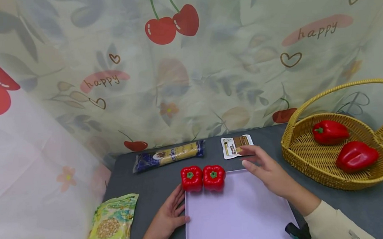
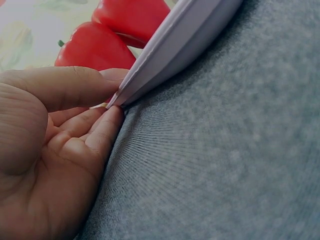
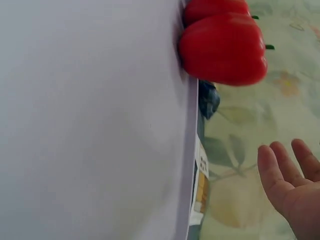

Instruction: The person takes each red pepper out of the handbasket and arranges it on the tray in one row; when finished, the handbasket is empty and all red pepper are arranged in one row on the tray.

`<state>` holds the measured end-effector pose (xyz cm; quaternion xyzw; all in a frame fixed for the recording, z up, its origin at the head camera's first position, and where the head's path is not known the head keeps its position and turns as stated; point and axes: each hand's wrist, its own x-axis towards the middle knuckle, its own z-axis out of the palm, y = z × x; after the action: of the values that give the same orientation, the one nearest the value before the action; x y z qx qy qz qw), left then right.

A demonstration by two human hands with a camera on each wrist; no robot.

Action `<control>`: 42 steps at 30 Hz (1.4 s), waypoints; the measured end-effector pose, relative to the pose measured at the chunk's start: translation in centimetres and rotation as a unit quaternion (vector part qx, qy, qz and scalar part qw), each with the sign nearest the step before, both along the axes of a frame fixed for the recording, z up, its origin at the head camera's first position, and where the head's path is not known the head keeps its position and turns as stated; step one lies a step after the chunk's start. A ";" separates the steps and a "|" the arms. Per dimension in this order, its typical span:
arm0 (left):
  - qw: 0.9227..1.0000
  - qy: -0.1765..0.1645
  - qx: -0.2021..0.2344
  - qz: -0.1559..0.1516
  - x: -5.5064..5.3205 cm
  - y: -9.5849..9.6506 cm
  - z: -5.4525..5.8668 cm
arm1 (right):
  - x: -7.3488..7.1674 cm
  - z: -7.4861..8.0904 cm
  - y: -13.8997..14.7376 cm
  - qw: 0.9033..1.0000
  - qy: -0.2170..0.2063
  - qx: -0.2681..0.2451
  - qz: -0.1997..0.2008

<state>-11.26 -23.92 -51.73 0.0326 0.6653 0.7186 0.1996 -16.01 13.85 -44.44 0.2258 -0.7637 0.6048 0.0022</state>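
Note:
Two red bell peppers stand side by side, stems up, at the far left corner of a pale lilac tray. My left hand is at the tray's left edge. In the left wrist view, its thumb lies over the rim and the fingertips are against the underside, pinching the edge. My right hand hovers above the tray's far right corner, fingers loosely extended and holding nothing. In the right wrist view that hand is apart from the peppers.
A wicker basket with a tall handle stands at the right, two red peppers inside. Behind the tray lie a blue-and-yellow packet and a small white-and-brown pouch. A green bag lies at the left front. A printed curtain hangs behind.

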 end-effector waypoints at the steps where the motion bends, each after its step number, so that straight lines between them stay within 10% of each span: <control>1: 1.000 0.001 0.001 0.000 0.0 0.0 0.0 | 0.0 0.1 0.4 1.000 0.000 -0.008 0.002; 23: 1.000 -0.002 0.006 0.002 0.2 -0.2 0.0 | 1.5 1.1 9.6 0.992 0.024 -0.111 0.058; 42: 1.000 -0.007 0.005 0.004 0.1 0.0 0.1 | 2.0 1.0 17.5 0.983 0.025 -0.180 -0.028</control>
<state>-11.19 -23.92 -51.61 0.0259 0.6606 0.7227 0.2017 -14.05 31.32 -43.47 0.2157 -0.6484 0.7259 0.0787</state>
